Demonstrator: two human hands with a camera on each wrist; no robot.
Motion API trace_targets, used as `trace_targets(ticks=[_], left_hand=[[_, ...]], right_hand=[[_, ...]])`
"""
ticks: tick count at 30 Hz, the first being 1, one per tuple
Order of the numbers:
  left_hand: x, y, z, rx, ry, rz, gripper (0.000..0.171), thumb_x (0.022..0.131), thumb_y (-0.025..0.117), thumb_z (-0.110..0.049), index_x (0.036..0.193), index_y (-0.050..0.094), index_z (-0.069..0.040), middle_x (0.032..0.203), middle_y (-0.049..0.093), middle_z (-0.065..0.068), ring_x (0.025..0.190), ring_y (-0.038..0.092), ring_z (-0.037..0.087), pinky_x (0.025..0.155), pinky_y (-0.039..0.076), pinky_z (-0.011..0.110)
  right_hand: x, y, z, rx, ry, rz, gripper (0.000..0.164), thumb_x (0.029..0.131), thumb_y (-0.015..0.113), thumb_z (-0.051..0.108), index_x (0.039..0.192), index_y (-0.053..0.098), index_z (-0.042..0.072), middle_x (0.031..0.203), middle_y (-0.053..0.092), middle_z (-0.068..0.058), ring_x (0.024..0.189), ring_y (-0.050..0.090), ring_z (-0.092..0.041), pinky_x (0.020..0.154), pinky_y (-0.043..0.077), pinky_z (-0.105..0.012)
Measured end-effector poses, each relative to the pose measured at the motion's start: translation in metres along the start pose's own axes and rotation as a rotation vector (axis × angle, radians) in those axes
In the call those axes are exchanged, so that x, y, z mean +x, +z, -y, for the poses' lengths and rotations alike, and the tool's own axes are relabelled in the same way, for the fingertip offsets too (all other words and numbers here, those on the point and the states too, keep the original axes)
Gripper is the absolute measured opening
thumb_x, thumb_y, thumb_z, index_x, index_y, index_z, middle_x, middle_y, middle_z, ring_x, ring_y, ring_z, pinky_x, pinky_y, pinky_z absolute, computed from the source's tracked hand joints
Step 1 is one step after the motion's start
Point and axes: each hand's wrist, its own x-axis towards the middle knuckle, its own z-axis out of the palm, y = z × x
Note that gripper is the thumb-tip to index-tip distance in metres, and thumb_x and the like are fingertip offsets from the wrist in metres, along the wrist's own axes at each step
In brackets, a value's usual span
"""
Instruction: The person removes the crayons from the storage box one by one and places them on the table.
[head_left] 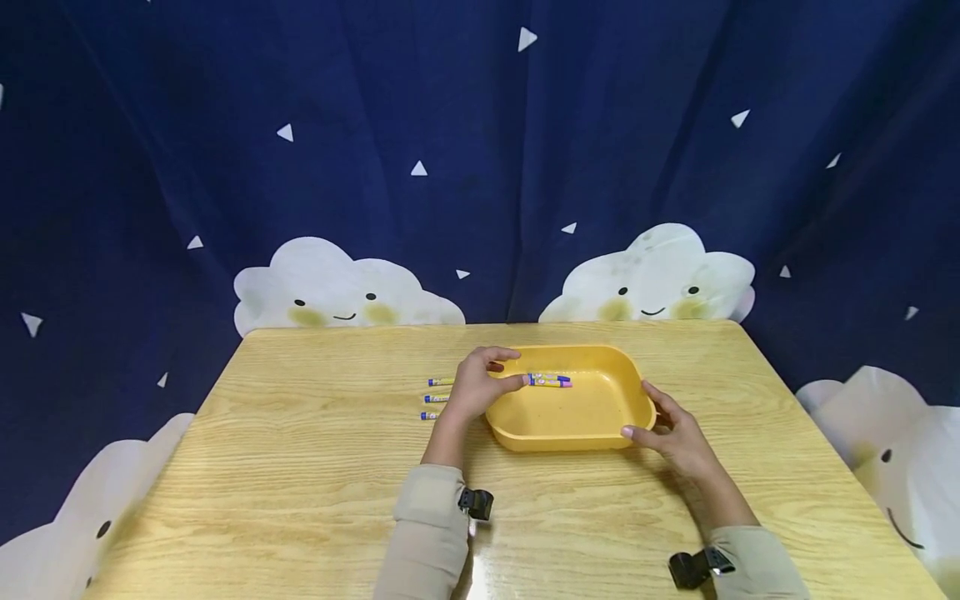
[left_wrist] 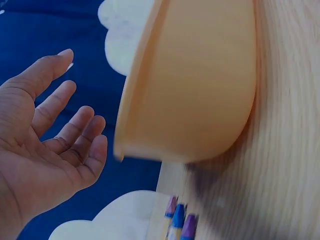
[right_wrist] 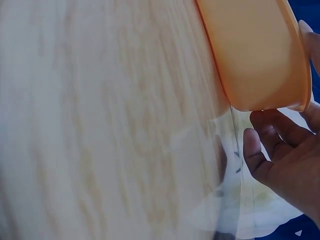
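Observation:
A yellow plastic basin (head_left: 570,417) stands on the table. My right hand (head_left: 678,437) grips its right end, thumb at the front rim and fingers around the outside. In the right wrist view, the fingers (right_wrist: 280,135) lie against the end wall of the basin (right_wrist: 255,55). My left hand (head_left: 480,383) is over the basin's left end. The left wrist view shows that hand (left_wrist: 50,130) empty, its fingers loosely bent and apart from the basin wall (left_wrist: 195,85). Crayons (head_left: 550,381) with blue and pink tips lie inside the basin.
Several crayons (head_left: 433,399) lie on the wooden table (head_left: 315,467) left of the basin, partly behind the left hand. Their pink, blue and purple tips show in the left wrist view. A dark blue curtain (head_left: 480,125) with white clouds hangs behind the table.

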Motion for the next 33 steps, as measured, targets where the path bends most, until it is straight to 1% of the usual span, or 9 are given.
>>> trace_targets(ticks=[3,7,15,19,22,28,30,33], left_hand=[[0.003,0.008,0.001,-0.016,0.003,0.024,0.035,0.074,0.078,-0.014,0.107,0.069,-0.009,0.110,0.057,0.008,0.100,0.057,0.032,0.077,0.048,0.032],[0.007,0.016,0.003,-0.013,0.000,0.065,0.036,0.075,0.077,-0.013,0.109,0.068,-0.009,0.112,0.055,0.012,0.101,0.056,0.034,0.077,0.048,0.032],[0.017,0.031,0.007,-0.011,0.008,0.087,0.039,0.074,0.078,-0.012,0.111,0.067,-0.004,0.113,0.056,0.013,0.099,0.056,0.036,0.075,0.048,0.030],[0.022,0.041,0.013,-0.023,-0.016,0.106,0.040,0.073,0.078,-0.011,0.110,0.067,-0.002,0.112,0.059,0.012,0.099,0.055,0.037,0.076,0.047,0.030],[0.025,0.047,0.017,-0.022,-0.051,0.121,0.041,0.073,0.079,-0.012,0.111,0.066,-0.002,0.112,0.061,0.011,0.098,0.055,0.036,0.077,0.047,0.030],[0.032,0.056,0.026,0.045,-0.093,0.147,0.041,0.074,0.078,-0.016,0.112,0.067,-0.004,0.112,0.062,0.008,0.103,0.056,0.027,0.083,0.045,0.030],[0.034,0.058,0.028,0.071,-0.104,0.151,0.041,0.074,0.078,-0.018,0.111,0.068,-0.005,0.112,0.062,0.008,0.106,0.054,0.026,0.086,0.044,0.030],[0.036,0.060,0.029,0.094,-0.128,0.157,0.040,0.073,0.079,-0.019,0.110,0.068,-0.006,0.112,0.062,0.007,0.106,0.054,0.026,0.086,0.044,0.031]], right_hand=[[0.000,0.000,0.000,-0.010,0.008,-0.003,0.088,0.080,0.075,0.016,0.148,0.021,0.007,0.140,0.033,-0.025,0.111,0.044,-0.039,0.076,0.045,-0.016],[0.001,0.000,-0.001,-0.029,0.009,0.000,0.088,0.080,0.075,0.018,0.148,0.021,0.007,0.141,0.031,-0.025,0.112,0.044,-0.039,0.077,0.044,-0.015],[0.001,-0.001,-0.004,-0.018,-0.004,0.006,0.086,0.081,0.074,0.014,0.148,0.021,0.006,0.142,0.030,-0.025,0.111,0.045,-0.039,0.076,0.045,-0.016],[0.000,-0.001,-0.004,-0.003,-0.011,0.008,0.086,0.081,0.074,0.013,0.148,0.021,0.006,0.143,0.029,-0.025,0.109,0.045,-0.038,0.076,0.046,-0.017],[0.000,0.000,-0.004,0.007,-0.014,0.009,0.086,0.080,0.074,0.013,0.148,0.022,0.007,0.144,0.027,-0.024,0.109,0.046,-0.038,0.076,0.046,-0.017],[0.000,0.001,-0.004,0.012,-0.005,0.005,0.085,0.080,0.075,0.012,0.148,0.023,0.007,0.142,0.030,-0.024,0.108,0.045,-0.037,0.076,0.046,-0.018],[0.000,0.000,-0.005,0.010,-0.003,0.003,0.085,0.080,0.074,0.012,0.148,0.023,0.007,0.141,0.032,-0.024,0.108,0.045,-0.036,0.076,0.046,-0.018],[0.000,0.000,-0.005,0.005,-0.003,0.002,0.085,0.080,0.075,0.012,0.148,0.023,0.007,0.141,0.032,-0.024,0.108,0.045,-0.037,0.076,0.045,-0.018]])
